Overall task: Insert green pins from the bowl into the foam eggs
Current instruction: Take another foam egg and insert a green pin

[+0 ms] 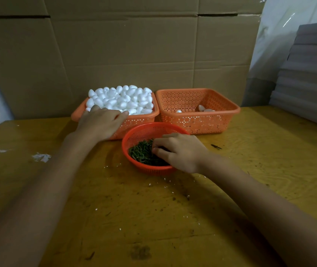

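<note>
Right hand [180,151] dips curled fingers into the green pins [142,154] in the one red bowl [134,132]; whether it pinches any cannot be told. Left hand [100,122] rests, fingers relaxed, on heaped foam eggs [123,97] in the left basket [134,122]; the right basket [202,120] holds three.

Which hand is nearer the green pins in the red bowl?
Right. The right hand reaches into the bowl, fingers touching the green pins; the left hand is farther back, over the heaped foam eggs.
</note>
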Tool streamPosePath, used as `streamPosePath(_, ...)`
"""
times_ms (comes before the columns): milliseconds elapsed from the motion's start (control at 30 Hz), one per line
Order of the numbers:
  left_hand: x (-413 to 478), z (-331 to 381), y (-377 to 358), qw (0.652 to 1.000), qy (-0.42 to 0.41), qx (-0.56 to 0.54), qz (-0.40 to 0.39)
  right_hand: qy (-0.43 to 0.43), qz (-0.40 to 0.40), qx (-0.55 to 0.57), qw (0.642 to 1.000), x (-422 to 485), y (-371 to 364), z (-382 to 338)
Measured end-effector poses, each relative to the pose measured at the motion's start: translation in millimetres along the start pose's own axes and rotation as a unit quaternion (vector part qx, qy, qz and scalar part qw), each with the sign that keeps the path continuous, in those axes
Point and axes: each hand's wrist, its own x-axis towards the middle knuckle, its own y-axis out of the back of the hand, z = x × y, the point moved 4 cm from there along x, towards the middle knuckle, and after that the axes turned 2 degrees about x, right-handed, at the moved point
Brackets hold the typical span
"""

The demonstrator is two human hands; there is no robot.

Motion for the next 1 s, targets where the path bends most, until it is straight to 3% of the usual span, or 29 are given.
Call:
streamPosePath(233, 34.9, -11.0, -7.9, 0.993, 0.053, -0.037, -0.095, 0.0, 0.0, -0.003, 1.0, -0.1, 0.1, -0.1)
streamPosePath(467, 44.8, -8.2, -13.3, 0.99, 0.033, -0.087, -0.104, 0.002, 0.01, 0.007, 1.0, 0.3, -0.9, -0.7)
streamPosePath(667, 37.8, -5.5, -12.9, 0.995, 0.047, -0.047, -0.068, 0.005, 0.014, 0.001, 1.0, 0.5, -0.5, -0.6)
streamPosePath(900, 49.3, -4.0, -13.4, 0.983, 0.037, -0.112, -0.14, 0.006, 0.02, -0.003, 1.0, 0.7, -0.9, -1.3)
streamPosePath(1000, 55.8, -4.2, -14.7, 0.988, 0.051, -0.081, -0.122, 0.007, 0.022, -0.001, 1.0, 0.8, -1.4, -1.5)
